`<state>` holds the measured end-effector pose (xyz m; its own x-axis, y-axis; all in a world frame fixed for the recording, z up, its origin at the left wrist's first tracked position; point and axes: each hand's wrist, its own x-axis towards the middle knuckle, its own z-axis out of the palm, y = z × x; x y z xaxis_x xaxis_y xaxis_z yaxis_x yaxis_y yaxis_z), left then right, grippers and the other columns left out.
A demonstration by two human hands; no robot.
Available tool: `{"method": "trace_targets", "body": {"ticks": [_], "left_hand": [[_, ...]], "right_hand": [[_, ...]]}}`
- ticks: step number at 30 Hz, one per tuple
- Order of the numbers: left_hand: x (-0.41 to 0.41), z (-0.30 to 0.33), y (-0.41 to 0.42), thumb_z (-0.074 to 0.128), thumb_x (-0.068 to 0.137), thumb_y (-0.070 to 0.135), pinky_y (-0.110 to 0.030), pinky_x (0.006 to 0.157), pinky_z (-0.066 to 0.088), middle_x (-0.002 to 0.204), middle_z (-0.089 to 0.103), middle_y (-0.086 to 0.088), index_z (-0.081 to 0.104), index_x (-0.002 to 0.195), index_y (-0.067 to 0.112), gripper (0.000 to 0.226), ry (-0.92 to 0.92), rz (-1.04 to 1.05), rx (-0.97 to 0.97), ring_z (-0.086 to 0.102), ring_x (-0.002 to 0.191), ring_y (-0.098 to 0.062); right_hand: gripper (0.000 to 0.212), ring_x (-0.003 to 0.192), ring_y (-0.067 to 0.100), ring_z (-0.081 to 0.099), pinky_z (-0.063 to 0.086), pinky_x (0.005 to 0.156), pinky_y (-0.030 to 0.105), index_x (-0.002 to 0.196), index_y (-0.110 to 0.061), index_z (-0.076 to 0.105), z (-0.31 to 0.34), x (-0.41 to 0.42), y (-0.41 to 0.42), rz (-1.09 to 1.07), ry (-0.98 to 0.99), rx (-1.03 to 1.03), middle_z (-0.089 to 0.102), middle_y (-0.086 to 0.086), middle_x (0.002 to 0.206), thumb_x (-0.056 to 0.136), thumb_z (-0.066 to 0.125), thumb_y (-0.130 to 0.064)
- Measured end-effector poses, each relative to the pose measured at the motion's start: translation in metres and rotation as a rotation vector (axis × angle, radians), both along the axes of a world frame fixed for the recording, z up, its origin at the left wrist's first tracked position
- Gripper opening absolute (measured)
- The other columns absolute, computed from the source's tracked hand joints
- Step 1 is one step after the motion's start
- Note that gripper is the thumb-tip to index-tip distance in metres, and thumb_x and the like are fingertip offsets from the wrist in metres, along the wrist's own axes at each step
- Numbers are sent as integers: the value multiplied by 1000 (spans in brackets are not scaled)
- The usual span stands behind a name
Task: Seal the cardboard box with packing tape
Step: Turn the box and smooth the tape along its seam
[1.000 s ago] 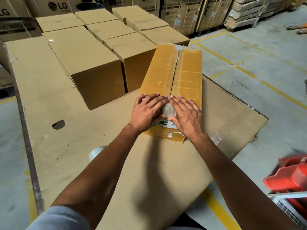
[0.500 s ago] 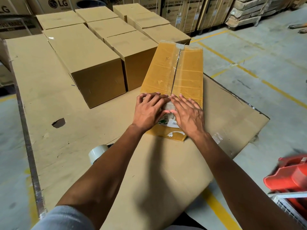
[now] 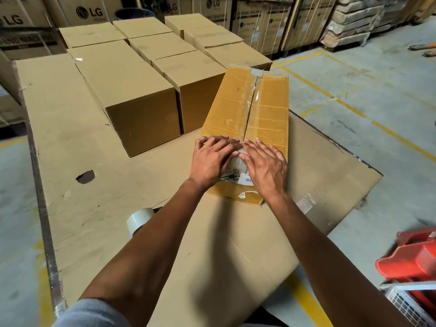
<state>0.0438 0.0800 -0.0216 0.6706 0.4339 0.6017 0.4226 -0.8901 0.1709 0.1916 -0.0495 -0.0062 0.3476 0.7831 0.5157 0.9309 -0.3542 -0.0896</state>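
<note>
A long yellowish cardboard box (image 3: 247, 107) lies on a flat cardboard sheet (image 3: 70, 138), its two top flaps meeting at a centre seam covered with clear tape. My left hand (image 3: 212, 159) and my right hand (image 3: 265, 164) rest flat, fingers spread, on the near end of the box top, either side of the seam, fingertips almost touching. They press on the taped end above a white printed label. A roll of clear packing tape (image 3: 139, 219) stands on the sheet beside my left forearm, partly hidden by it.
Several closed brown boxes (image 3: 127, 90) stand in rows to the left of and behind the long box. Large printed cartons (image 3: 259, 22) line the back. An orange object (image 3: 410, 256) and a wire crate sit at the lower right. Concrete floor with yellow lines lies to the right.
Both hands stay flat on the near end of the box, sliding slightly outward along the tape. The view has shifted a little; the tape roll shows more.
</note>
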Motion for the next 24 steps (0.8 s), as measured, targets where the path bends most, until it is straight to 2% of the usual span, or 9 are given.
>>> {"method": "trace_targets", "body": {"ticks": [7,11,13,17,19,20,22,24], "left_hand": [[-9,-9,13,45,113,57,-49,113,36,164,50,14,48,160,35,52,131,-66,106,46,150,-19],[-14,-3,12,53,105,62,-50,116,33,168,45,10,41,163,32,67,206,-94,107,42,154,-21],[-16,1,11,49,105,67,-50,117,31,169,44,11,39,164,33,69,229,-114,82,41,155,-21],[-10,18,4,45,108,65,-48,113,35,153,61,16,55,151,37,53,101,-117,-79,52,142,-16],[-2,30,1,47,105,70,-50,112,36,144,67,13,63,143,35,53,38,-83,-205,56,135,-18],[2,37,1,48,103,73,-51,115,34,146,66,10,63,142,34,58,28,-47,-268,55,137,-19],[12,49,5,52,97,80,-54,122,26,161,54,5,58,150,34,72,76,46,-377,44,151,-22],[21,64,11,58,91,83,-59,130,13,175,34,0,46,162,32,88,209,111,-514,24,164,-24]], "right_hand": [[60,147,15,51,39,117,40,153,-25,53,0,6,-4,44,-132,-63,58,-9,154,103,53,-58],[79,152,17,43,35,121,41,160,-24,41,3,4,-8,65,-131,-156,49,-7,162,94,65,-60],[87,152,17,43,34,124,41,162,-23,37,7,4,-10,65,-50,-161,49,-4,162,90,69,-61],[66,136,27,60,41,116,42,159,-21,38,25,6,-8,76,248,-41,63,7,149,102,56,-49],[67,146,31,49,42,118,46,161,-20,34,34,10,-5,33,342,-36,54,11,157,103,52,-48],[71,154,30,38,34,124,50,162,-18,31,37,12,-2,2,360,-71,45,11,164,103,51,-51],[81,163,29,16,15,131,54,165,-14,24,44,20,5,-67,391,-191,26,11,173,102,50,-57],[97,164,28,-2,2,132,53,169,-13,11,55,29,13,-117,496,-332,5,10,177,98,49,-69]]}}
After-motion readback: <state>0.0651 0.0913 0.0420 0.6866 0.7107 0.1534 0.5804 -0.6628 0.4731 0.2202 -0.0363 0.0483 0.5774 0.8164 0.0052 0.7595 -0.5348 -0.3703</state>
